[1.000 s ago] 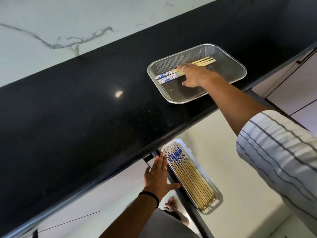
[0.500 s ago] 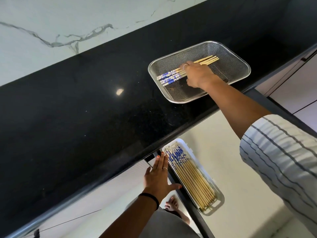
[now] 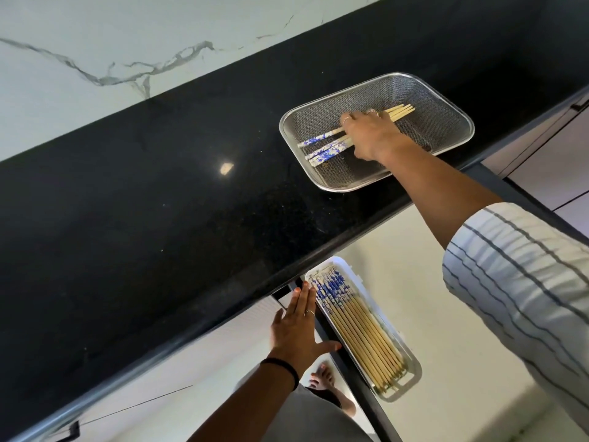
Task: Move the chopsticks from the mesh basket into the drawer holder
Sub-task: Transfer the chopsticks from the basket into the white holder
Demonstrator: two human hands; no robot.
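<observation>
Right hand (image 3: 371,135) lies palm-down across the middle of the chopsticks (image 3: 325,148) in the basket (image 3: 446,100), fingers curled over the bundle. Whether they have closed under the sticks I cannot tell; the hand hides that part. The few sticks left there lie flat on the mesh, side by side, one slightly apart from the rest. Their long axis runs along the basket's length, with the blue-patterned ends toward the left and the plain wooden tips poking out past the fingers on the far right.

Down below the worktop (image 3: 159,202) edge, the holder (image 3: 411,366) sits in the open drawer, nearly full of sticks. Those lie with blue ends tucked toward the worktop and plain tips out toward the person, so the holder's axis runs roughly crosswise to the basket's. By my reckoning, the bundle will need turning on its way down, blue ends leading in under the edge.

Left hand (image 3: 298,333) rests flat and spread just beside the holder's left rim, holding nothing. It is the nearer one to the holder; the right is the only one at the basket.
</observation>
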